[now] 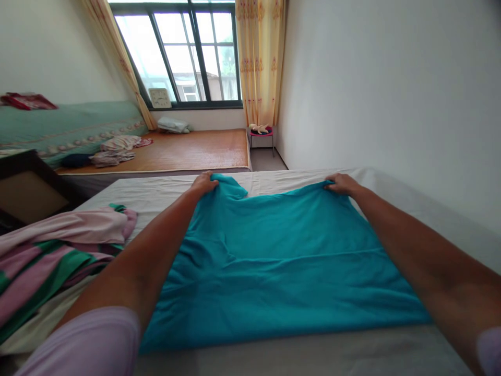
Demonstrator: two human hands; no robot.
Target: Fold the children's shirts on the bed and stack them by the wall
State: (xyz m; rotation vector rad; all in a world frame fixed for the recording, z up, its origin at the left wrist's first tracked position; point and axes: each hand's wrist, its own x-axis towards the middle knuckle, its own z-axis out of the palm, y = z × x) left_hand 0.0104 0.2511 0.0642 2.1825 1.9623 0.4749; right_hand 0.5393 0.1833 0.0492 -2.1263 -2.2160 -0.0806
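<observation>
A teal cloth garment (282, 261) lies spread flat on a bed with a pale grey sheet (156, 193). Both my arms reach forward across it. My left hand (203, 184) is closed on the cloth's far left corner, where the fabric bunches up. My right hand (341, 184) is closed on the far right corner. The near edge of the cloth lies close to my body.
A pink and green striped garment (47, 256) lies crumpled at the bed's left. Beyond are a dark wooden piece of furniture (23, 188), a second bed with a bamboo mat (188, 149), clothes on it (115, 150), a small pink stool (261, 133), a window and a white wall at right.
</observation>
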